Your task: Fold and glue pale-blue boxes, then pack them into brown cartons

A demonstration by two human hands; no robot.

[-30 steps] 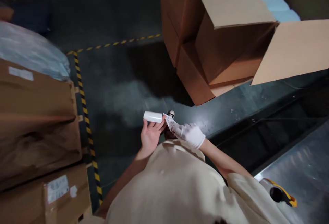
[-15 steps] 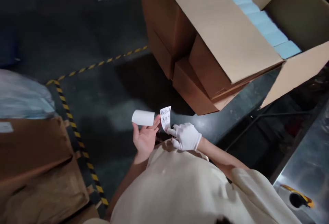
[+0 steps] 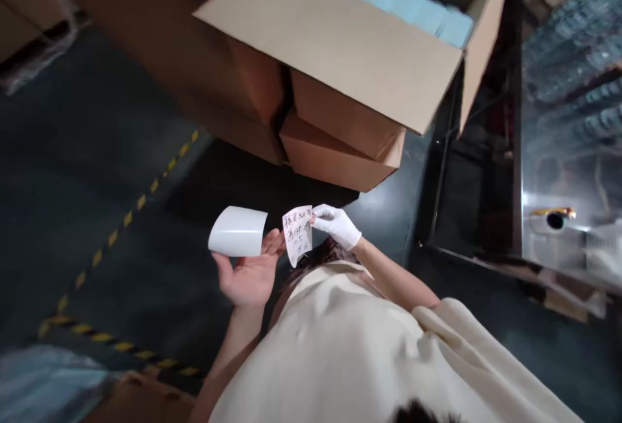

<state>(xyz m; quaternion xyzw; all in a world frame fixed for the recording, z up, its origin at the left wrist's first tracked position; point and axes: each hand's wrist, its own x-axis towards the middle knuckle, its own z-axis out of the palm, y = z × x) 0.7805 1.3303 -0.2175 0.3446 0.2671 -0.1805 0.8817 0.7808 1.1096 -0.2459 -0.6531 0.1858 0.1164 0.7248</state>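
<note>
Head view showed the bare left hand point(image 3: 247, 275) cradling a curled white sheet point(image 3: 238, 232), while the gloved right hand point(image 3: 337, 223) pinched a handwritten slip point(image 3: 297, 234).

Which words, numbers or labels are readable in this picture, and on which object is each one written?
"10.5": handwritten on the note, third line, held by the gloved right hand.
"x 6": last line of the note, reading uncertain.
The top two lines are handwritten Chinese characters, too small to read.
The white roll in the left hand and the box show no text.
</note>
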